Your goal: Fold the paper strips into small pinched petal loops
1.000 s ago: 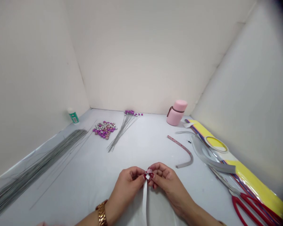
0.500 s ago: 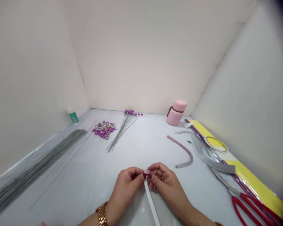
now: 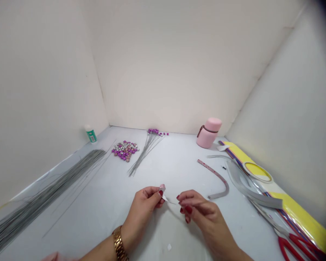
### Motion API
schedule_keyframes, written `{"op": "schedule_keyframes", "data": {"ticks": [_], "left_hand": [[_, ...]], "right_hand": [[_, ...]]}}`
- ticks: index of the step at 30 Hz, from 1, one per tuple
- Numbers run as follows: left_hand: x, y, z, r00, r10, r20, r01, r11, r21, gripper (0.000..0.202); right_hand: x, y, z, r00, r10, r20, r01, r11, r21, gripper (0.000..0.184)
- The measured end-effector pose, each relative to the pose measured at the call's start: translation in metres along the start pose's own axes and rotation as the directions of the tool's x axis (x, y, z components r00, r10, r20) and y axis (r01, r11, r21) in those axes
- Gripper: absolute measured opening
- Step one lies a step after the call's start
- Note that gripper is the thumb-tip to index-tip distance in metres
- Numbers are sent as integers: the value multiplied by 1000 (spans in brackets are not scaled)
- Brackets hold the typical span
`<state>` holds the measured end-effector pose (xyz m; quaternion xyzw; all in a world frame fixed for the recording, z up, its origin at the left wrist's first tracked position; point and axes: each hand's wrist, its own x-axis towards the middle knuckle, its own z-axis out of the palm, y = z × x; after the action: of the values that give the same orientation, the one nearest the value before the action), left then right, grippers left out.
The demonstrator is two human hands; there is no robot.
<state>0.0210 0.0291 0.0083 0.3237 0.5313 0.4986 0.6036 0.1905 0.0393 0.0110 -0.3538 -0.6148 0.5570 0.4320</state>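
Observation:
My left hand [image 3: 145, 204] pinches a narrow paper strip between thumb and forefinger. The folded pink patterned end of the paper strip [image 3: 162, 187] pokes up above the thumb, and its white side shows just below. From there the strip seems to run edge-on toward the right, thin and blurred. Just right of it, my right hand [image 3: 206, 215] hovers with loosely bent fingers apart, nothing visible between them. A tiny white paper scrap [image 3: 169, 247] lies on the table below the hands.
Pink-and-grey strips [image 3: 210, 170], a tape roll [image 3: 270, 177], red-handled scissors [image 3: 288, 239] and yellow packets [image 3: 301, 214] lie right. A pink flask [image 3: 208, 134] stands behind. Thin wires [image 3: 57, 188], a glue stick [image 3: 91, 135], a bead pile [image 3: 125, 150] and bead-tipped wires [image 3: 145, 152] are left.
Both hands held the strip together; now my right hand has let go and moved to the right. The strip has turned from hanging toward me to edge-on. The view has shifted slightly left.

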Motion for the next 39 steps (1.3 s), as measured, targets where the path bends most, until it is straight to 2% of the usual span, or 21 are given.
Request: {"op": "schedule_keyframes", "data": {"ticks": [2, 3, 6, 10, 14, 16, 22, 29, 31, 35, 37, 39], "left_hand": [[0, 1, 0, 1000, 9, -4, -9, 1000, 5, 22], [0, 1, 1, 1000, 11, -1, -11, 1000, 8, 22], [-1, -1, 1, 999, 29, 22, -30, 999, 32, 21], [-3, -2, 2, 998, 47, 45, -51, 994, 95, 22], [-4, -1, 4, 998, 56, 36, -60, 993, 101, 20], [-3, -2, 4, 997, 69, 33, -72, 992, 105, 20], [-4, -8, 4, 985, 132, 110, -146, 981, 129, 19], [-10, -14, 7, 948, 157, 275, -228, 941, 248, 21], [-12, -13, 7, 937, 182, 299, -280, 902, 328, 23], [-16, -10, 5, 916, 227, 331, -375, 777, 506, 27], [-17, -9, 4, 909, 233, 346, -399, 729, 557, 26], [-18, -9, 4, 908, 230, 351, -403, 707, 581, 25]], "right_hand": [[1, 1, 0, 987, 153, -50, -142, 975, 173, 13], [2, 1, 1, 974, 226, -33, -213, 951, 225, 14], [3, 5, 7, 925, 373, 74, -380, 896, 230, 24], [1, 12, 12, 907, 403, 124, -416, 902, 114, 35], [-1, 14, 11, 871, 415, 264, -434, 901, 16, 39], [-1, 14, 11, 855, 430, 289, -442, 897, -27, 39], [1, 18, 13, 852, 480, 207, -498, 867, 39, 38], [6, 12, 12, 919, 393, 38, -392, 895, 213, 35], [6, 9, 12, 922, 386, 37, -384, 896, 224, 36], [5, 11, 10, 923, 382, 33, -380, 901, 210, 24], [7, 14, 7, 933, 358, -21, -345, 911, 228, 23], [9, 16, 1, 938, 320, -136, -275, 922, 274, 21]]}}
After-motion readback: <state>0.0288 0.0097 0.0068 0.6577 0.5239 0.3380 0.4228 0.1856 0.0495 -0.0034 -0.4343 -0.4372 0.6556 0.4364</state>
